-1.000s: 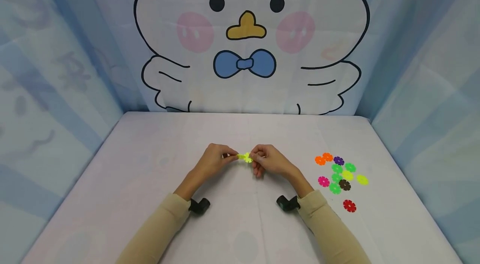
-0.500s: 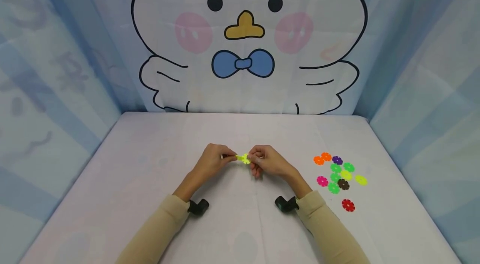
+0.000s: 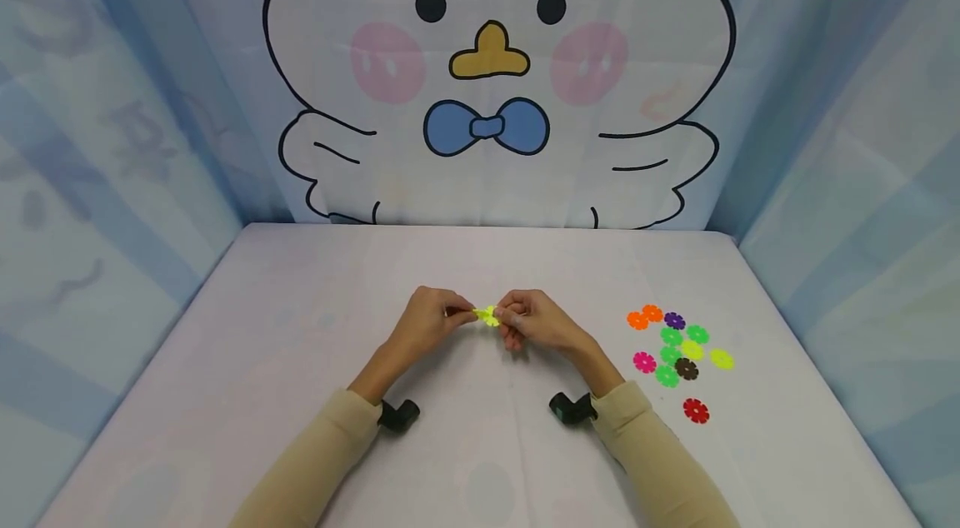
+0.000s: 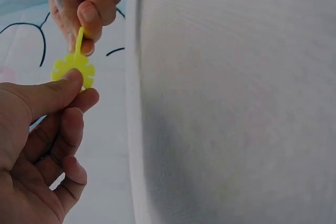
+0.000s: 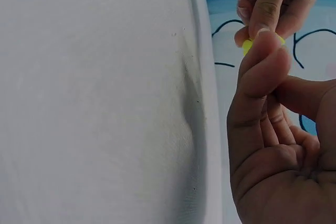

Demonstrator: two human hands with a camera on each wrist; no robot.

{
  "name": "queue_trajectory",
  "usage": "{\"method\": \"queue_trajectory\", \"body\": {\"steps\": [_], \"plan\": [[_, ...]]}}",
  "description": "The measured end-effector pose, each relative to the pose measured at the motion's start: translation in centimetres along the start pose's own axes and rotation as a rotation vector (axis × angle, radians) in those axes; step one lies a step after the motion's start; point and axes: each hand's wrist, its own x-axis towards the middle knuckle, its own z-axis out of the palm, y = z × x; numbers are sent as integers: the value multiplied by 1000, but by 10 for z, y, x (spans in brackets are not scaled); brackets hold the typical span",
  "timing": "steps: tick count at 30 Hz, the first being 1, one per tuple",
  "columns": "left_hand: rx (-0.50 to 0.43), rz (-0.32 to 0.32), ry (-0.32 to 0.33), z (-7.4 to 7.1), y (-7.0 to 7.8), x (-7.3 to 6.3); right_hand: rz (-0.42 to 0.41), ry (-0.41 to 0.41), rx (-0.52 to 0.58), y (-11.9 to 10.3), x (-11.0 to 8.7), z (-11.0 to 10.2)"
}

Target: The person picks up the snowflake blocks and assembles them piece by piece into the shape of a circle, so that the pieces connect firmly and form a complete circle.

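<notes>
Two yellow notched flower discs meet between the hands over the middle of the table. My left hand (image 3: 429, 320) pinches one yellow disc (image 4: 60, 69) between thumb and fingers. The other yellow disc (image 4: 79, 41) stands edge-on in the left wrist view, crosswise to the first, and seems slotted into it. Thumb and forefinger of my right hand (image 3: 542, 320) pinch that second disc. In the right wrist view, the right fingers hide most of the yellow plastic (image 5: 247, 47), so the joint itself is not visible there.
To the right on the white table (image 3: 360, 453) lie several loose flower discs: orange (image 3: 637, 321), purple (image 3: 674, 321), green (image 3: 667, 376), yellow (image 3: 722, 359), pink (image 3: 644, 362), brown (image 3: 687, 369) and red (image 3: 696, 410). A printed cloth (image 3: 487, 186) hangs behind the table.
The yellow disc in the right hand has tilted flatter against the one in the left. Both hands stay in nearly the same place; the loose discs lie unmoved.
</notes>
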Motion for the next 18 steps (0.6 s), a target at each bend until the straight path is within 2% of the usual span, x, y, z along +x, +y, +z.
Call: {"method": "queue_trajectory", "body": {"steps": [4, 8, 11, 14, 18], "plan": [[-39, -79, -12, 1, -3, -1, 6, 0, -14, -1, 0, 2], [-97, -194, -59, 2, -5, -1, 18, 31, -65, -2, -2, 1], [-181, -282, -127, 3, -6, -1, 33, 46, -74, 0, -3, 0], [-316, -345, -222, 3, -8, -3, 42, 38, -53, 0, -3, 0], [-483, -387, -333, 5, -11, -4, 51, 21, -33, -1, -3, 1]]}}
